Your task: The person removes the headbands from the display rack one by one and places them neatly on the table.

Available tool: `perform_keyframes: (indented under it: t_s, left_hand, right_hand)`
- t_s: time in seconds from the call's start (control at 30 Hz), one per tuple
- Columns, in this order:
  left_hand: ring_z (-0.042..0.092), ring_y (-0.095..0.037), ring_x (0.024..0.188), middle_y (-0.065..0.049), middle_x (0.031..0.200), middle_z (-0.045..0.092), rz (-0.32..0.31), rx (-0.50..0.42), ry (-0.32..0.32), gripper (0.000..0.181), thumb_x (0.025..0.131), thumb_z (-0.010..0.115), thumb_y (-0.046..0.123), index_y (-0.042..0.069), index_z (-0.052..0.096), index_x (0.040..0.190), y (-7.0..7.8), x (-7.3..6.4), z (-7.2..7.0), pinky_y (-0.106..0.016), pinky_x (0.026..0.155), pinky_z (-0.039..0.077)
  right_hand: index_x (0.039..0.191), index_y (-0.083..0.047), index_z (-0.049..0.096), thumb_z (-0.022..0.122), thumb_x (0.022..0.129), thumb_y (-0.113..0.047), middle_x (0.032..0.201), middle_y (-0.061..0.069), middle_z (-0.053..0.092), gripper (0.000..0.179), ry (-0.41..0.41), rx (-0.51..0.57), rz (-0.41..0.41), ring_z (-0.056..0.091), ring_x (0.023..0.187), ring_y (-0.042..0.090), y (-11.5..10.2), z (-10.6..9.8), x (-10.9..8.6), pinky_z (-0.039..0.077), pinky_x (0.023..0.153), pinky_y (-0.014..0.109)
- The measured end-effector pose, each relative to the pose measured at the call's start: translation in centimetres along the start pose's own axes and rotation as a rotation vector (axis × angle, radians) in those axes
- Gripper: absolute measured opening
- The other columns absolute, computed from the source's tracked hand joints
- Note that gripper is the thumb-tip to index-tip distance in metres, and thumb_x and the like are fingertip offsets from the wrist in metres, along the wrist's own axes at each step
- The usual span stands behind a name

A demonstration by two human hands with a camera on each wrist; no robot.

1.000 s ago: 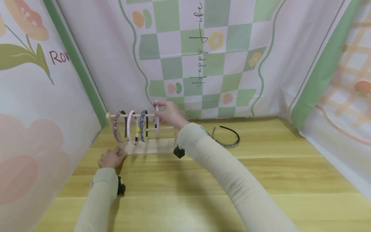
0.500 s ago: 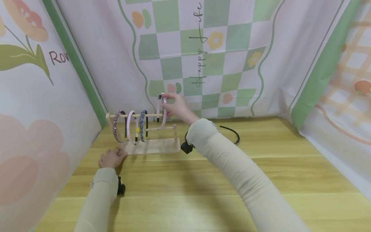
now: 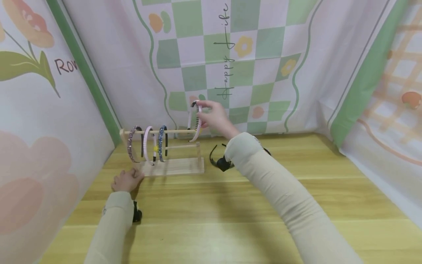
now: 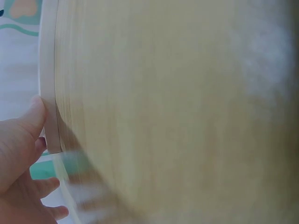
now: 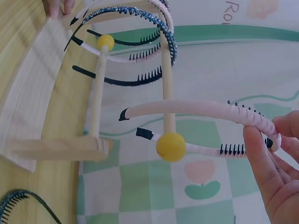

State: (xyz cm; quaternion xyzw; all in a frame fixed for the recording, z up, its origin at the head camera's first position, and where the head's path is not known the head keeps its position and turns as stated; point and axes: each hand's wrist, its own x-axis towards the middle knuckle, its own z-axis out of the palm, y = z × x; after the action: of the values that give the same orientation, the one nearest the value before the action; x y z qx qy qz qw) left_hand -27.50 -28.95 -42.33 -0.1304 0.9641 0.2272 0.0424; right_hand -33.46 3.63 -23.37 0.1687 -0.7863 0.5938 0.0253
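Note:
A wooden headband stand [image 3: 174,167] stands at the back left of the table. On its upper rod hang a sparkly pink headband [image 3: 130,145], a pale pink one [image 3: 146,146] and a blue glitter one [image 3: 160,143]. My right hand [image 3: 215,117] pinches another pale pink headband [image 5: 196,107] by its wrapped top. Its two arms straddle the rod near the yellow ball [image 5: 171,146] at the free end, as the right wrist view shows. My left hand [image 3: 126,180] grips the left end of the stand's base [image 4: 49,79] between thumb and fingers.
Dark toothed headbands [image 3: 213,156] lie on the table to the right of the stand, partly hidden by my right wrist. A lower rod with a yellow ball [image 5: 105,42] runs below the upper one. Printed curtains [image 3: 244,73] enclose the back and sides.
My right hand has carried the pale pink headband right and upward along the upper rod, from beside the blue one to the rod's free end. My left hand has stayed put.

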Motion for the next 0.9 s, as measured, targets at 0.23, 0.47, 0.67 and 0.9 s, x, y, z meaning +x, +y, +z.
perform_keyframes:
  t_s: [0.23,0.47,0.67,0.9]
  left_hand:
    - [0.021,-0.058,0.118,-0.035,0.141,0.014,0.005,0.006,0.004,0.071,0.091,0.042,0.056,0.006,0.031,0.141,-0.2,0.1,0.2,-0.069,0.091,0.02]
    - [0.022,-0.058,0.117,-0.036,0.14,0.015,0.011,-0.01,-0.001,0.072,0.09,0.043,0.056,0.005,0.031,0.141,-0.2,0.1,0.0,-0.069,0.091,0.019]
    - [0.02,-0.058,0.118,-0.036,0.141,0.013,0.019,-0.013,-0.005,0.075,0.089,0.043,0.058,0.005,0.029,0.141,-0.4,0.1,0.0,-0.069,0.092,0.017]
    - [0.02,-0.058,0.118,-0.037,0.14,0.013,0.027,-0.012,-0.011,0.075,0.09,0.042,0.058,0.005,0.029,0.141,-0.3,-0.3,-0.1,-0.07,0.092,0.017]
  right_hand:
    - [0.132,-0.011,0.049,0.061,0.085,-0.002,0.137,0.006,0.043,0.05,0.018,-0.018,0.001,0.063,0.067,0.025,-0.2,-1.4,-0.6,0.055,0.063,0.03]
    - [0.133,-0.014,0.048,0.062,0.085,-0.003,0.136,0.005,0.045,0.051,0.043,0.0,0.027,0.063,0.069,0.025,0.1,-3.1,-0.7,0.054,0.066,0.031]
    - [0.132,-0.011,0.049,0.061,0.084,0.0,0.133,0.008,0.048,0.051,0.072,0.012,0.017,0.062,0.067,0.023,0.7,-4.5,-0.9,0.055,0.067,0.032]
    - [0.133,-0.008,0.048,0.058,0.084,0.003,0.13,0.01,0.048,0.051,0.099,0.033,0.03,0.061,0.066,0.019,1.6,-6.4,-1.1,0.055,0.065,0.03]
